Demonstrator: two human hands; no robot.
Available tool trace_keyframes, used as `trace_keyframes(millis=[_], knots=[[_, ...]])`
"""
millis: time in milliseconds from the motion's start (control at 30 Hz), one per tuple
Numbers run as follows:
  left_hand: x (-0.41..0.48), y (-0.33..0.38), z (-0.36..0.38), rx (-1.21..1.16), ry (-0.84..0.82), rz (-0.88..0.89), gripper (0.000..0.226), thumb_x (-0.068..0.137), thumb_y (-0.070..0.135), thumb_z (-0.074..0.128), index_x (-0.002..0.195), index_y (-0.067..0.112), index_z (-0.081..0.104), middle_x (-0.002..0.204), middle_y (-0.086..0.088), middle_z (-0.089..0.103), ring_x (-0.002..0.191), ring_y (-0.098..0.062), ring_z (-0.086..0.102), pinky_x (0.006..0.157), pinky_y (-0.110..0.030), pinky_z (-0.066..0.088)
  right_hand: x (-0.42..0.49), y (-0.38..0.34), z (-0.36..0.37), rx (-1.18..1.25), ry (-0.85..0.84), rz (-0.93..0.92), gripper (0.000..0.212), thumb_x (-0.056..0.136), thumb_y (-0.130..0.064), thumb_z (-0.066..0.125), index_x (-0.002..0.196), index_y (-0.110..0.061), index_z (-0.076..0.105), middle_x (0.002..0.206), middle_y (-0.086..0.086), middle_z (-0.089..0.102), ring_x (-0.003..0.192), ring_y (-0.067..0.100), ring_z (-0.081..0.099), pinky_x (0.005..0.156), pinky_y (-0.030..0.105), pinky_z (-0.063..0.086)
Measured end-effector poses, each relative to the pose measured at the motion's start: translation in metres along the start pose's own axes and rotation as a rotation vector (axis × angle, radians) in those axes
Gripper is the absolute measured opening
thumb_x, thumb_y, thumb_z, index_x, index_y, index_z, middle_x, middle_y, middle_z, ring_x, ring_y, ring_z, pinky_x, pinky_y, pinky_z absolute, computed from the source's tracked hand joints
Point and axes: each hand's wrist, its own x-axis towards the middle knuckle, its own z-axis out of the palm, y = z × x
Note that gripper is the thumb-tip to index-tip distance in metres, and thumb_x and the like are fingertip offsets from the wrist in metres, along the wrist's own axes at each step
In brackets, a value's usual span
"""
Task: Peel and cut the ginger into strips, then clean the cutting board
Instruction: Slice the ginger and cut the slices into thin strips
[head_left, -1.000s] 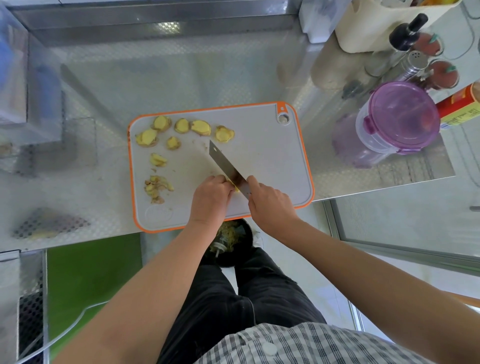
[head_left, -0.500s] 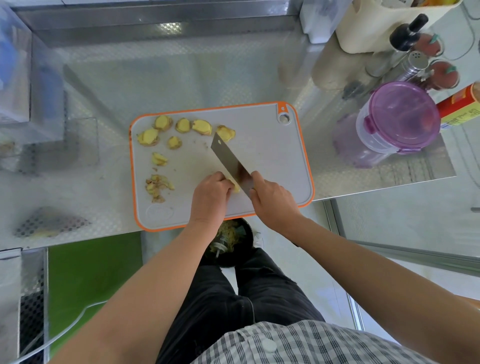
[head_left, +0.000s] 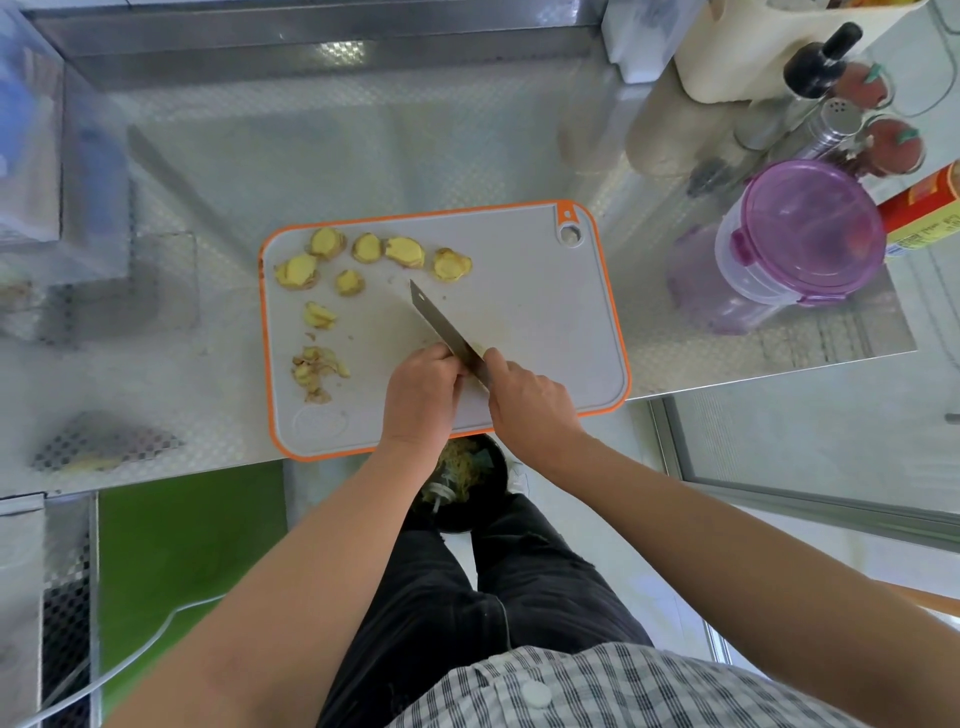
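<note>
Gripping the knife (head_left: 441, 327) handle tight, the right hand (head_left: 530, 402) runs its blade forward-left from the grip, flush against the left hand (head_left: 423, 395), whose curled fingers pin the mostly hidden ginger piece (head_left: 477, 349) just beside.

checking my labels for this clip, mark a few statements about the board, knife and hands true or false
1. The right hand grips the knife. True.
2. The ginger slices lie along the board's near edge, by the person. False: they lie along the far edge of the cutting board, toward its left.
3. The left hand rests flat on the bare counter. False: it is on the board, fingers curled right beside the blade; what it holds is hidden.
4. The purple-lidded container stands off the board, to its right. True.
5. A pile of peel scraps lies on the board's left side. True.
</note>
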Motion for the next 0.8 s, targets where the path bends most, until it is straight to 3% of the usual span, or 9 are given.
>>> trace_keyframes(millis=[267,433,600,800], knots=[[-0.001,0.005,-0.005,-0.016,0.032,-0.06,0.009,0.073,-0.003,0.072,0.071,0.006,0.073,0.069,-0.008,0.063,0.064,-0.028,0.057,0.055,-0.035,0.048,-0.002,0.014,-0.006,0.219,0.061,0.007,0.014,0.099,-0.016,0.035,0.11,-0.008,0.038,0.075,0.002,0.045,0.065,0.032,0.046,0.06,0.036,0.038],[-0.001,0.014,-0.007,-0.094,0.044,-0.269,0.008,0.079,0.007,0.071,0.075,0.014,0.072,0.073,-0.003,0.067,0.072,-0.022,0.059,0.064,-0.026,0.036,-0.009,0.014,-0.007,0.126,0.009,-0.054,0.018,0.099,-0.016,0.035,0.116,-0.011,0.037,0.08,0.001,0.047,0.068,0.029,0.048,0.06,0.035,0.038],[0.003,0.016,-0.011,-0.238,0.019,-0.48,0.003,0.079,0.016,0.074,0.077,0.015,0.075,0.078,0.001,0.073,0.075,-0.018,0.065,0.067,-0.026,0.04,-0.006,0.012,-0.007,0.067,-0.016,-0.042,0.017,0.097,-0.011,0.036,0.114,-0.012,0.036,0.079,0.002,0.048,0.065,0.029,0.049,0.057,0.034,0.037],[0.007,0.02,-0.014,-0.325,0.016,-0.595,0.003,0.077,0.015,0.075,0.076,0.015,0.077,0.077,-0.001,0.074,0.075,-0.017,0.066,0.064,-0.023,0.039,-0.001,0.005,-0.006,0.031,-0.043,-0.015,0.019,0.097,-0.009,0.035,0.116,-0.011,0.035,0.08,0.002,0.046,0.064,0.028,0.046,0.058,0.034,0.034]])
